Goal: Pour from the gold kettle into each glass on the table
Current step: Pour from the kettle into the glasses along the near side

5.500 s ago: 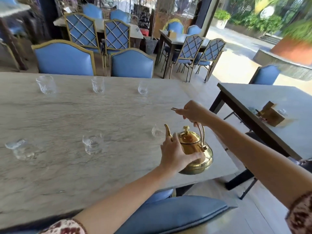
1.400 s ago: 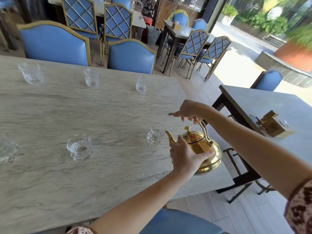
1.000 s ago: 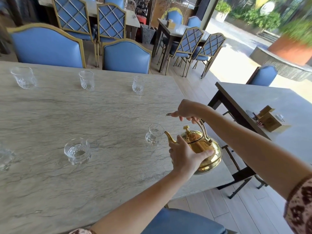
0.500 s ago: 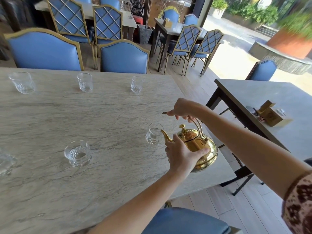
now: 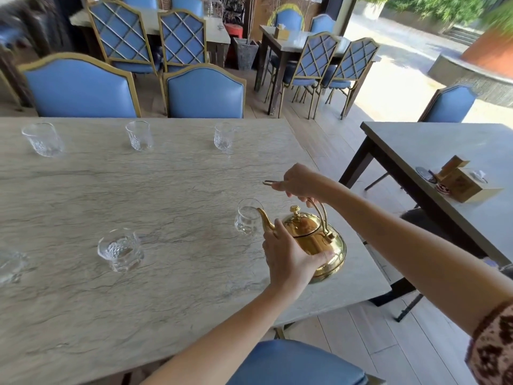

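The gold kettle [image 5: 311, 237] is tilted above the marble table [image 5: 166, 195], near its right end. Its spout tip rests at the rim of a small clear glass [image 5: 247, 219]. My right hand [image 5: 298, 183] grips the kettle's arched handle from above. My left hand [image 5: 288, 258] is pressed against the kettle's near side, fingers wrapped around its body. A wider glass [image 5: 120, 250] stands left of it, and another [image 5: 9, 266] sits at the left edge. Three glasses line the far edge: one at far left [image 5: 43, 140], one in the middle [image 5: 138, 135], and one on the right [image 5: 224, 136].
Blue padded chairs [image 5: 204, 91] stand behind the far edge, and a blue seat [image 5: 294, 362] is right below me. A second grey table [image 5: 444, 151] to the right carries a wooden box [image 5: 462, 180]. The marble table's right edge lies just beyond the kettle.
Since 5.5 s ago the kettle has tipped forward and its spout has reached the nearest glass. Over the last second the hands and kettle hold almost still; only my viewpoint shifts slightly.
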